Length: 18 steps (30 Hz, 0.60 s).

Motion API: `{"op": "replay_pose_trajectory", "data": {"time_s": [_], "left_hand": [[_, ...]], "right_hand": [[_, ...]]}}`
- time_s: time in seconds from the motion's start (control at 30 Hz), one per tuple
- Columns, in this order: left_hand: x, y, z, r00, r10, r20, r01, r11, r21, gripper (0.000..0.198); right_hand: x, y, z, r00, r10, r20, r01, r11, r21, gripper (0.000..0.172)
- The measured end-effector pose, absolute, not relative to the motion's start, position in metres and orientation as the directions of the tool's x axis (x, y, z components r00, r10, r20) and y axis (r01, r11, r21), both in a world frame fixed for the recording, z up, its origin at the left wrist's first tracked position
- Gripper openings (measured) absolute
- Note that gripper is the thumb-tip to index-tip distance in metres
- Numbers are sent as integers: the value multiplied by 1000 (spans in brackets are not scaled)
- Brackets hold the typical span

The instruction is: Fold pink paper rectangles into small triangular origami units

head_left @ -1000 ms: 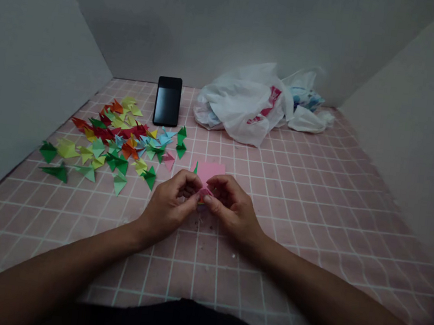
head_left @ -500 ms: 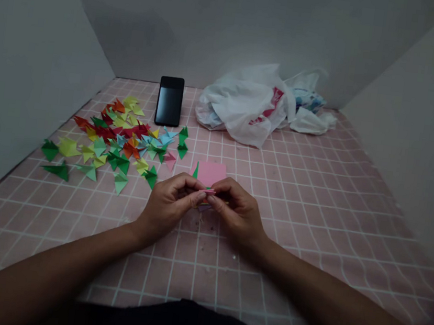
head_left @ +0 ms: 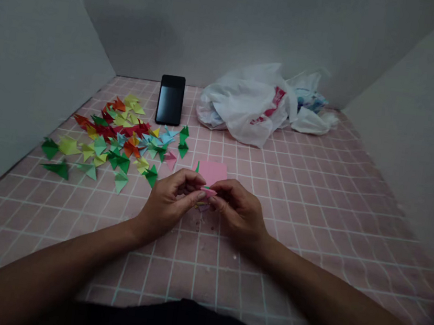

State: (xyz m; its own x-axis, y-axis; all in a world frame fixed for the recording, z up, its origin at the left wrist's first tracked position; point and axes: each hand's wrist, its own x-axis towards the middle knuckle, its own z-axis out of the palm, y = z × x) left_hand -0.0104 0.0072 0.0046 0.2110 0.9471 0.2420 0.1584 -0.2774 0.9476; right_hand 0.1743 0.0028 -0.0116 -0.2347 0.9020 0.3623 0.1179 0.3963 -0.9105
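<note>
Over the pink grid surface [head_left: 303, 236], beside a heap of folded paper pieces [head_left: 113, 136], my left grip [head_left: 168, 201] and right grip [head_left: 237, 210] pinch a small pink folded paper [head_left: 208, 192] above a pink paper square [head_left: 210, 171]; even pressure best aligns its edges.

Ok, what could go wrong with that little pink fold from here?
The small pink folded paper is pinched between the left hand and right hand, so it might slip or crease badly. The left hand is also close to a green folded paper piece, which it could knock.
</note>
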Motion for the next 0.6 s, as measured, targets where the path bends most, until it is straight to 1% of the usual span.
{"op": "replay_pose_trajectory", "data": {"time_s": [0.1,0.33,0.47,0.6], "left_hand": [[-10,7,2,215,953,214,116,-242,963,9],[-10,8,5,257,947,191,77,-218,973,9],[-11,8,6,268,937,225,142,-269,952,7],[-13,8,5,264,914,309,246,-373,895,5]], "right_hand": [[173,3,-14,-220,893,392,71,415,-907,7],[173,2,-13,-242,895,376,38,395,-918,11],[177,3,-9,-275,882,384,94,422,-902,7],[180,5,-6,-298,887,354,91,395,-914,13]]}}
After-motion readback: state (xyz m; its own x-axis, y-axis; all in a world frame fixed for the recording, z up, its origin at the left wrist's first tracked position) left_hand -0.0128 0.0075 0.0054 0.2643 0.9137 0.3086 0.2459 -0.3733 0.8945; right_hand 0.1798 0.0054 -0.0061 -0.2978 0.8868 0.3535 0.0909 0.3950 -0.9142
